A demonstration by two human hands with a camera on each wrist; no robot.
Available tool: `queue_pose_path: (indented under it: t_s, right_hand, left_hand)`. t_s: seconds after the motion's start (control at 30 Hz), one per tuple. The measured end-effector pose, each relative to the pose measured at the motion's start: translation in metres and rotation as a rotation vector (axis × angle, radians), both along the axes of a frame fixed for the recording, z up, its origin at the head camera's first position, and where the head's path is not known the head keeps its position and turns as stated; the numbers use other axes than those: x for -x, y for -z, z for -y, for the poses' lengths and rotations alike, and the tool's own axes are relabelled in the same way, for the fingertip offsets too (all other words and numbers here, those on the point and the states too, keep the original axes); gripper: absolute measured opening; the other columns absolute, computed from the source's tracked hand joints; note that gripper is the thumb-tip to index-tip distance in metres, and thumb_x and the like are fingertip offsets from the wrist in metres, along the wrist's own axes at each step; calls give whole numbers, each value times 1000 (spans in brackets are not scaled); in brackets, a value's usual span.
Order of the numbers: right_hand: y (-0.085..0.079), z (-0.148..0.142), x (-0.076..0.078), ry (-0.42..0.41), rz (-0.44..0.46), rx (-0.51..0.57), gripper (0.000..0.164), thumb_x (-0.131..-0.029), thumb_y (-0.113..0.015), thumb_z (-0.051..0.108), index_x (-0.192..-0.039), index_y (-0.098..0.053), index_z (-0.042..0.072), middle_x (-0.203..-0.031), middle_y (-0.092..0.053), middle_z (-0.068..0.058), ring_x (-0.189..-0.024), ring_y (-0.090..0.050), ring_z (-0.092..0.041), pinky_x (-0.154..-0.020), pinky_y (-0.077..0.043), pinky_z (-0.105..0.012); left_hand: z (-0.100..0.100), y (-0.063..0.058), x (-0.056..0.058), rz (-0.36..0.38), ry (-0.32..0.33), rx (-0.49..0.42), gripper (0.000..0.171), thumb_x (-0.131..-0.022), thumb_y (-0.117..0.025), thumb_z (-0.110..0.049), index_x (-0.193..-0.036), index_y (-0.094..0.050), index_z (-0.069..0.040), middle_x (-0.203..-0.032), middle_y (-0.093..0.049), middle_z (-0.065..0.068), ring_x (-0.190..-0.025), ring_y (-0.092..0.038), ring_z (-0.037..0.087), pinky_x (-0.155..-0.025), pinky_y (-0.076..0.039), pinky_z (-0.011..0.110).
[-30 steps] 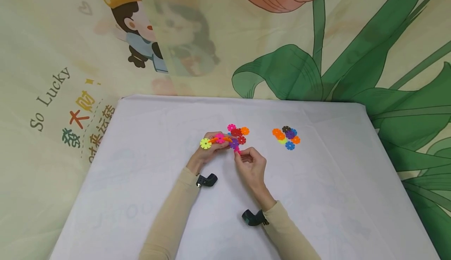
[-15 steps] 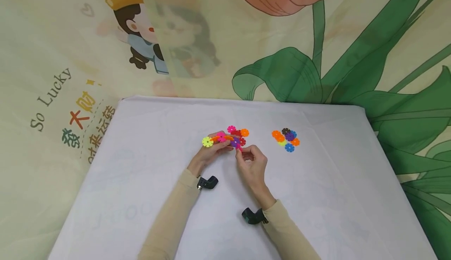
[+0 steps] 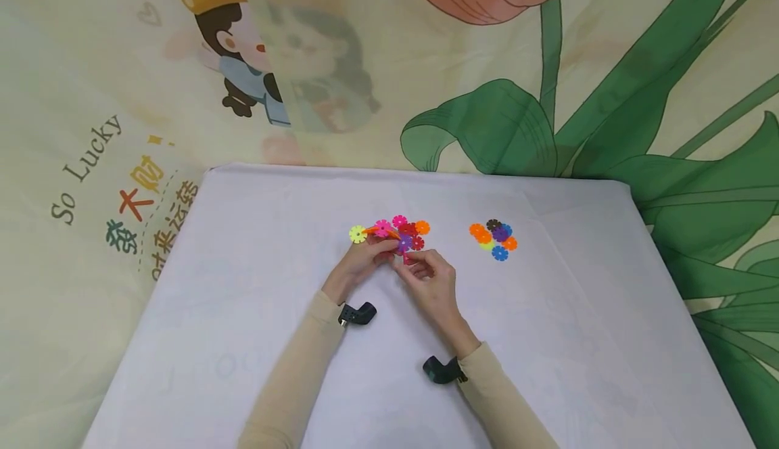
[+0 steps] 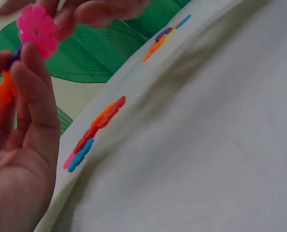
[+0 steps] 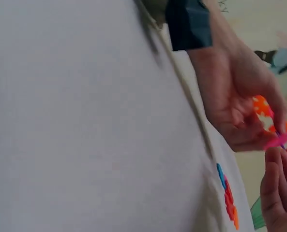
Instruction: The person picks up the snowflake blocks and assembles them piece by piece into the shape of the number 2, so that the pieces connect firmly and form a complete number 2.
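My left hand (image 3: 358,261) holds a chain of interlocking snowflake discs. In the head view a yellow disc (image 3: 358,234) ends the chain on the left, with orange pieces, a pink disc (image 3: 382,228) and a purple disc (image 3: 404,243) following rightward. My right hand (image 3: 433,281) pinches another pink disc (image 3: 406,258) at the purple one. Seen from the left wrist, this pink disc (image 4: 37,31) stands face-on above my left thumb and fingers, joined beside the purple piece. From the right wrist, the pink disc (image 5: 279,140) appears nearly edge-on between both hands' fingertips.
Just behind the hands lies a loose group of red discs (image 3: 416,241), with pink and orange ones (image 3: 422,227). A second pile, with orange, purple and blue discs (image 3: 500,253), lies farther right on the white-covered table (image 3: 578,314). A printed curtain (image 3: 353,145) hangs beyond the far edge.
The chain's yellow end has risen toward the far side of the table. My right hand has shifted slightly left, closer to my left hand, still pinching the pink disc.
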State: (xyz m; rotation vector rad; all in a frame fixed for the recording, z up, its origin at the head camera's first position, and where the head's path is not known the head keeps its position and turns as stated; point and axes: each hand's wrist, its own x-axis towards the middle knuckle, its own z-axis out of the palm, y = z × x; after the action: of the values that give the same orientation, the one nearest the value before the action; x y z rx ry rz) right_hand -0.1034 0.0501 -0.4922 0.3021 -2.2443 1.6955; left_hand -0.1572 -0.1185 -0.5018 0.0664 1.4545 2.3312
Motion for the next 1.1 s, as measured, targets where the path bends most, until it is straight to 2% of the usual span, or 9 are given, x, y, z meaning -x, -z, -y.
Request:
queue_pose_path:
  t_s: [0.1, 0.17, 0.27, 0.37, 0.5, 0.63, 0.73, 0.9, 1.1]
  right_hand:
    - [4, -11, 16, 11, 187, -49, 21, -90, -74, 17, -103, -72, 0, -85, -68, -11, -68, -61, -24, -63, -52, -21]
    - [4, -15, 28, 64, 285, -197, 27, -93, -69, 24, -109, -71, 1, -85, -65, -11, -70, -56, -24, -63, -47, -23]
    - [6, -14, 40, 98, 319, -490, 38, -91, -70, 30, -116, -69, 1, -87, -57, -12, -72, -50, -23, -62, -42, -29]
    - [8, -11, 45, 103, 333, -596, 37, -88, -73, 28, -113, -69, 0, -91, -54, -14, -74, -50, -26, -63, -45, -34]
    - [9, -12, 48, 99, 358, -440, 21, -87, -74, 18, -96, -66, 0, -92, -57, -14, -78, -53, -25, -67, -48, -31]
    - [6, -14, 41, 4, 507, -74, 16, -88, -74, 12, -94, -66, 0, -85, -66, -11, -72, -61, -21, -65, -52, -20]
    - [1, -11, 29, -98, 625, 148, 20, -87, -75, 11, -102, -67, -1, -82, -71, -9, -67, -65, -19, -63, -54, -21]
    - [-2, -2, 15, -225, 622, 252, 23, -90, -72, 9, -108, -66, -4, -85, -74, -8, -70, -68, -15, -65, -56, -23]
    - [-1, 2, 12, -206, 583, 284, 18, -91, -70, 9, -103, -68, -5, -84, -74, -11, -70, -70, -15, -63, -56, -23]
  left_hand:
    - [6, -1, 0, 12, -50, 26, 19, -94, -56, 5, -92, -68, -10, -83, -67, 1, -74, -59, 12, -71, -52, 21]
    - [7, 0, 1, 20, -67, 44, 18, -93, -57, 4, -91, -68, -10, -81, -66, 1, -74, -59, 11, -71, -52, 21]
    - [9, 1, 1, 61, -81, 47, 17, -94, -56, 3, -93, -67, -9, -81, -65, 0, -73, -58, 11, -71, -52, 20]
    - [8, 1, 1, 92, -77, 34, 14, -94, -55, 2, -103, -65, -3, -82, -64, 1, -73, -57, 11, -71, -51, 20]
    - [7, 1, 2, 91, -78, -26, 22, -94, -54, 2, -114, -60, 5, -84, -63, 2, -72, -55, 11, -68, -49, 20]
    - [7, -2, 3, 110, -118, -117, 17, -95, -51, 4, -106, -64, 0, -85, -64, 3, -70, -54, 11, -65, -48, 20]
    - [7, -4, 4, 126, -138, -159, 20, -96, -49, 5, -99, -65, -6, -85, -63, 2, -70, -53, 11, -65, -48, 20]
    - [8, -5, 5, 121, -135, -160, 22, -97, -49, 4, -97, -66, -9, -84, -63, 1, -69, -53, 11, -66, -48, 19]
    - [7, -3, 5, 130, -134, -128, 22, -97, -50, 3, -95, -67, -11, -81, -62, 1, -70, -54, 10, -67, -48, 18]
